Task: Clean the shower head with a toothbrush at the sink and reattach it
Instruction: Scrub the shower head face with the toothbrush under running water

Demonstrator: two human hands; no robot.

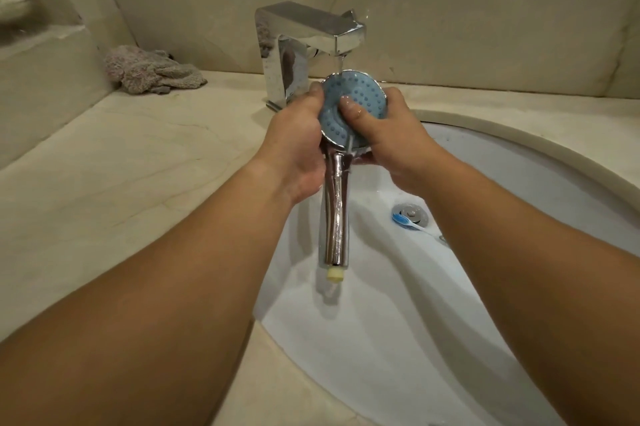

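Your left hand (298, 135) and right hand (384, 135) both clasp the shower head (356, 103) under the running tap (311, 34) above the sink (519, 162); wet chrome is likely slippery, so grip its stiff handle firmly.

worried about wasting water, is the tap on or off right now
On. A thin stream of water falls from the faucet spout onto the blue face of the shower head, held in both hands over the sink.
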